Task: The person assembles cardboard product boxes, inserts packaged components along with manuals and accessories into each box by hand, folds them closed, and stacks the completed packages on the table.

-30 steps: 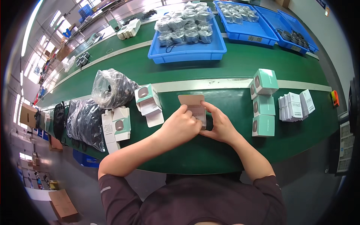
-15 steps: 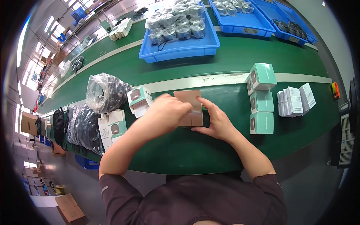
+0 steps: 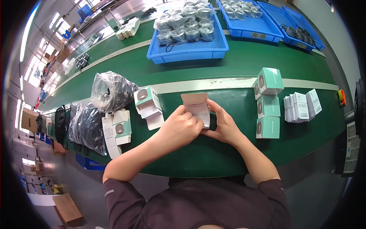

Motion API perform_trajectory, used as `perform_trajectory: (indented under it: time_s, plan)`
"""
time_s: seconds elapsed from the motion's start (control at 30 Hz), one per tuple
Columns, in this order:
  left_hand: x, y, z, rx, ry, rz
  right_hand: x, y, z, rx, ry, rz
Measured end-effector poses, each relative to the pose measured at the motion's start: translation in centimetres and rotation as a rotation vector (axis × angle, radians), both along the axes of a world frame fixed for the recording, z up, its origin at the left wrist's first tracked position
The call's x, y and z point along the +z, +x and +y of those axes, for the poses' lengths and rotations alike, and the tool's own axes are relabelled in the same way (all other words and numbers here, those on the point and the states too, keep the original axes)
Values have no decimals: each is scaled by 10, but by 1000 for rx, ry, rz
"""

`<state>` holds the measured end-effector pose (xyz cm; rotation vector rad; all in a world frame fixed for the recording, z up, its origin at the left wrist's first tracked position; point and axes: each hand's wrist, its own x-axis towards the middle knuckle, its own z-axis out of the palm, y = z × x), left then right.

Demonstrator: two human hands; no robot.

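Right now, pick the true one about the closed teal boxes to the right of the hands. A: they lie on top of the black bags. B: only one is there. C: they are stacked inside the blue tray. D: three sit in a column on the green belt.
D: three teal boxes sit one behind another on the green belt, right of the right hand, beside the white leaflets.

A long green tabletop (image 3: 236,65) with a pale stripe runs across the frame. Bright windows (image 3: 57,21) glow at upper left. Grey floor (image 3: 76,179) shows at lower left, with cardboard boxes (image 3: 66,208).
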<state>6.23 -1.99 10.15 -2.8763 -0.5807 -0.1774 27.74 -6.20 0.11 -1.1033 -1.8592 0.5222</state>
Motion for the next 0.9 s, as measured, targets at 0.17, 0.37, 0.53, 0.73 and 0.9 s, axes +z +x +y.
perform_trajectory:
  time_s: [0.17, 0.37, 0.53, 0.73, 0.9]
  plan:
    - [-11, 24, 22, 47, -367, 377, 6, 0, -1, -5, 56, -28]
    - [0, 36, 46, 63, -603, 508, 7, 2, 2, -28, 58, -48]
    - [60, 17, 53, -6, -732, 234, 7, 3, 3, -26, 85, -28]
    - [78, -2, 171, 245, -833, -334, -3, 3, 1, -47, 78, -19]
    - [4, -9, 307, 608, -644, -493, -6, 1, 3, -42, 104, 23]
